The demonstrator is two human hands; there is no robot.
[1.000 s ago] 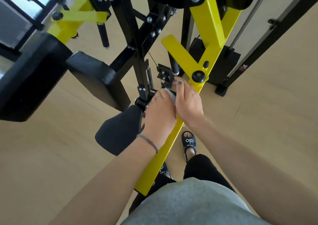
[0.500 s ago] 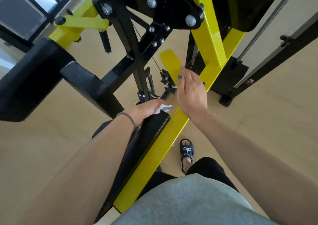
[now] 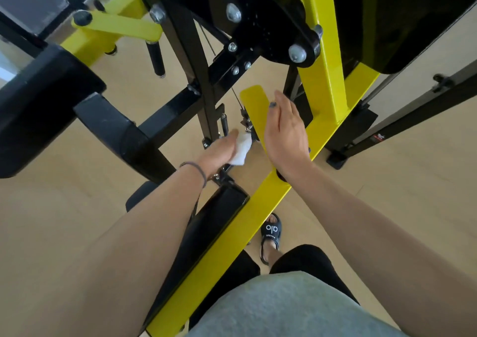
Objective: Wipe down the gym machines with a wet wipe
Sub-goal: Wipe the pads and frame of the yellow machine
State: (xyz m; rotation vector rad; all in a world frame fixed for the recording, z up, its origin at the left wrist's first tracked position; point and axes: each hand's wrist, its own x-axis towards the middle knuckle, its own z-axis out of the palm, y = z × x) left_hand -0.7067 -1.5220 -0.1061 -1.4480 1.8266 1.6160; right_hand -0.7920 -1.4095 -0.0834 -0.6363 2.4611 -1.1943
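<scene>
Hands: I count two, both bare, reaching forward over the machine.
Left hand (image 3: 219, 151): I see it holding one white wet wipe (image 3: 241, 149), fingers wrapped over the wipe, beside the small black fittings near the cable; whether the wipe presses on metal I cannot tell.
Right hand (image 3: 285, 132): fingers straight and together, holding nothing, lying along the short yellow plate (image 3: 254, 107); I cannot tell if the palm touches it.
Wet wipe: one, folded, its free corner sticking out to the right of my left hand, between the two hands.
Wrist band (image 3: 196, 170): one dark band on the left wrist.
Yellow beams: I count one long slanted beam (image 3: 219, 254) running from the bottom edge up to the right, one upright post (image 3: 322, 60) joining it, and one crossbar (image 3: 116, 27) at upper left.
Black pads: two show at left, a large one (image 3: 33, 109) and a narrower one (image 3: 116, 130); a third (image 3: 206, 231) lies under my left forearm beside the slanted beam.
Bolts: two large silver ones on the black pivot plate (image 3: 263, 19).
Sandal (image 3: 270, 233): one black sandal on the pale floor (image 3: 64, 202).
</scene>
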